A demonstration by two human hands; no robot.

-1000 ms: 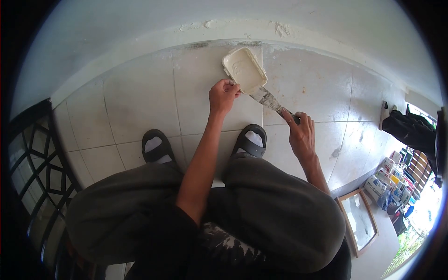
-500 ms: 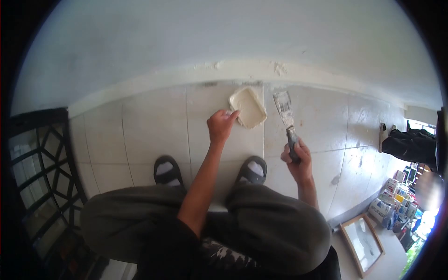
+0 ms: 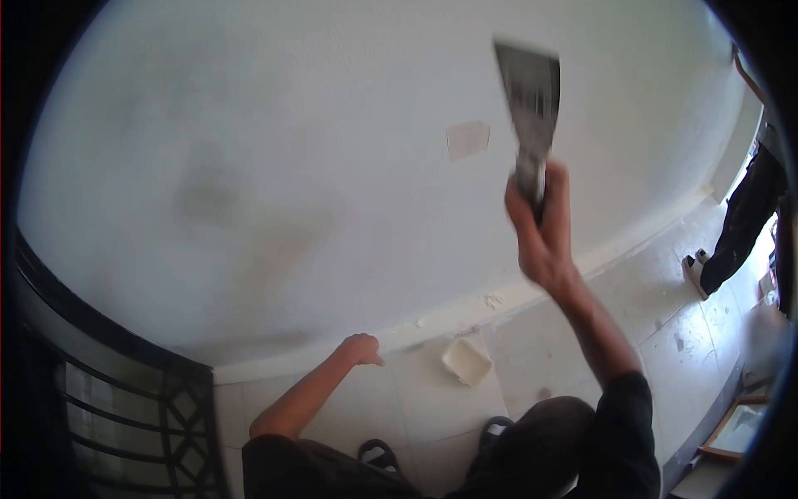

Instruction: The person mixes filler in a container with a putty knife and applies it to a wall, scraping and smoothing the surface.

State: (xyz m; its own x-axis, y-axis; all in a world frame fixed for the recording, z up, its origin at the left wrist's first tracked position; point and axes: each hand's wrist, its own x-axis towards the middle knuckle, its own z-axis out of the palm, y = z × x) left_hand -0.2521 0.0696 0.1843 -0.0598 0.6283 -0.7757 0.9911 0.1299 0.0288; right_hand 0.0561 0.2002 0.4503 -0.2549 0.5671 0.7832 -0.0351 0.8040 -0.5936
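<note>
Could knock scraper [image 3: 533, 121] against wall [image 3: 374, 166] through a hurried swing, or drop it through a loosened grip. Points blade-first toward the top of the view, long axis nearly upright, leaning slightly left. Grips handle in right hand [image 3: 544, 245], fingers wrapped closed. Below, keeps left hand [image 3: 357, 349] seemingly curled, nothing visible inside, near container [image 3: 467, 362] on floor [image 3: 432, 416].

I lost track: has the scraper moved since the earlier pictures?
Yes: the scraper has risen, from over the floor tiles to in front of the wall.
</note>
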